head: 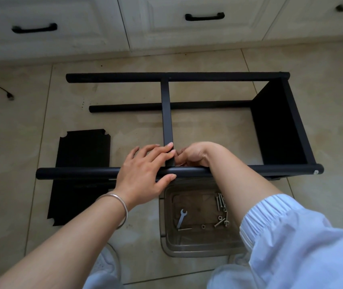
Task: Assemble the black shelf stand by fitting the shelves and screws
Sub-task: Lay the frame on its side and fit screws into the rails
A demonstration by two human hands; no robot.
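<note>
The black shelf stand [187, 77] lies on its side on the tiled floor, its round legs running left to right. One shelf [279, 126] is fitted at the right end, and a middle shelf [166, 113] stands edge-on between the legs. My left hand [145, 174] rests over the near leg [72, 173], fingertips touching the middle shelf's near edge. My right hand [191, 154] is curled against that same joint; what its fingers hold is hidden. A loose black shelf panel [81, 151] lies flat at the left.
A clear plastic tray [197, 252] under the near leg holds a small wrench [181, 217], several bolts [220, 202] and nuts. White cabinet drawers [187, 28] line the far side. A black cable end [8, 94] lies on the floor at the left.
</note>
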